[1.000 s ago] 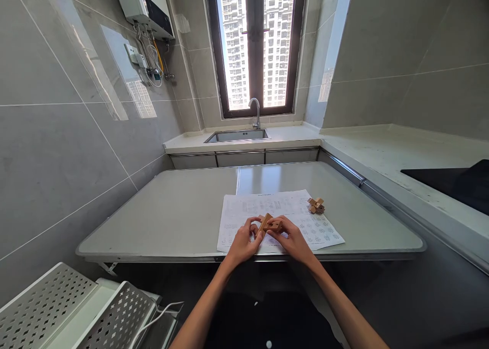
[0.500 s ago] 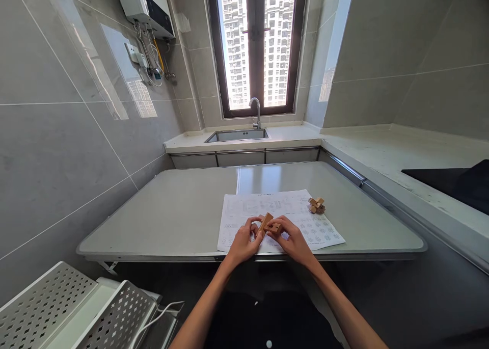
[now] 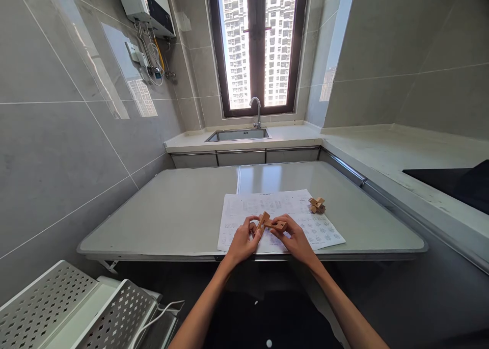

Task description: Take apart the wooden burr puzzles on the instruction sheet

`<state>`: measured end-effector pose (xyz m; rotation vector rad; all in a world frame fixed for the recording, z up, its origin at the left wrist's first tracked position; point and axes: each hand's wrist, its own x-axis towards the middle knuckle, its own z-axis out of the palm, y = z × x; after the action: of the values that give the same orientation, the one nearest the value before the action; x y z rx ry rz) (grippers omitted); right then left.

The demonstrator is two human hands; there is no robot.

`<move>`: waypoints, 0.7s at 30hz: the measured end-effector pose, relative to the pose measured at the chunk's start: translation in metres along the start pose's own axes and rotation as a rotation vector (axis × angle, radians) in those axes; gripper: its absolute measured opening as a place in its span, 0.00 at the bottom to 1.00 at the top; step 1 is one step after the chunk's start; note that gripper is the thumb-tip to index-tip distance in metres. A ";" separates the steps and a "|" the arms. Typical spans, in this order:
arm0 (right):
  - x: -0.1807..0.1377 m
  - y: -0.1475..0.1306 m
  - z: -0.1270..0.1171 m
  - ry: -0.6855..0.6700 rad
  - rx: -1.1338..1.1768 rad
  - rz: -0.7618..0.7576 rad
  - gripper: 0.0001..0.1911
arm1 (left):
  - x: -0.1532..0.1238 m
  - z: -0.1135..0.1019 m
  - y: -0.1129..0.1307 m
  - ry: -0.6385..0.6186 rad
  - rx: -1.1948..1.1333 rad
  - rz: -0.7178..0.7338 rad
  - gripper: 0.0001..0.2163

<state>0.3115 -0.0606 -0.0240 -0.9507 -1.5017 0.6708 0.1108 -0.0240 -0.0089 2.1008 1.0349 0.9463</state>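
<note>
Above the printed sheet (image 3: 252, 202), my left hand (image 3: 244, 239) is closed on a tilted wooden puzzle piece (image 3: 263, 219). My right hand (image 3: 293, 238) pinches a second notched wooden piece (image 3: 278, 225), which lies nearly level and points at the first one. Their ends meet or overlap between my fingertips; whether they interlock I cannot tell. A small cluster of interlocked wooden pieces (image 3: 317, 205) rests at the sheet's right edge, beyond my right hand. Rows of small diagrams are printed on the paper.
The pale folding table (image 3: 164, 216) carries the sheet. Behind it stand a counter with a sink (image 3: 237, 135) and faucet (image 3: 258, 112). A white counter (image 3: 382, 145) runs along the right. At lower left is a perforated white rack (image 3: 49, 303) with a white cable (image 3: 155, 321).
The right-hand piece has shifted slightly right and shows more of its length. The left-hand piece has tilted and moved a little left. The cluster and paper stay put.
</note>
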 end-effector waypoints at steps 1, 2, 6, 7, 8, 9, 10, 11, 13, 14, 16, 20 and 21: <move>0.000 0.001 0.000 0.053 0.030 0.033 0.15 | 0.000 0.000 0.000 0.002 0.003 -0.002 0.15; 0.001 0.002 -0.001 0.109 0.054 0.064 0.15 | 0.000 0.000 -0.001 0.004 0.006 -0.005 0.15; 0.003 0.007 0.000 0.240 0.080 0.127 0.18 | 0.000 0.001 -0.002 0.028 0.026 -0.018 0.16; 0.004 0.008 0.000 0.245 0.078 0.134 0.19 | 0.000 0.001 -0.003 0.039 0.033 -0.022 0.16; 0.004 0.009 0.001 0.245 0.076 0.145 0.19 | 0.000 0.002 -0.004 0.052 0.041 -0.026 0.16; 0.005 0.010 0.001 0.241 0.072 0.158 0.20 | 0.001 0.003 -0.005 0.066 0.049 -0.031 0.16; 0.006 0.011 0.001 0.233 0.065 0.172 0.20 | 0.001 0.003 -0.006 0.081 0.059 -0.036 0.16; 0.007 0.012 0.000 0.226 0.053 0.188 0.21 | 0.001 0.004 -0.008 0.097 0.069 -0.041 0.16; 0.011 0.015 -0.002 0.214 0.020 0.218 0.24 | 0.002 0.006 -0.010 0.133 0.092 -0.056 0.15; 0.013 0.017 -0.005 0.209 -0.001 0.233 0.25 | 0.002 0.007 -0.011 0.152 0.106 -0.064 0.14; 0.021 0.022 -0.012 0.190 -0.049 0.258 0.26 | 0.003 0.009 -0.013 0.190 0.136 -0.079 0.13; 0.039 0.037 -0.031 0.124 -0.187 0.308 0.27 | 0.004 0.011 -0.017 0.247 0.198 -0.098 0.12; 0.043 0.041 -0.037 0.103 -0.230 0.321 0.26 | 0.004 0.012 -0.017 0.257 0.211 -0.101 0.11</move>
<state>0.3556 -0.0067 -0.0306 -1.4020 -1.3663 0.6734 0.1150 -0.0143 -0.0275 2.1079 1.4127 1.1196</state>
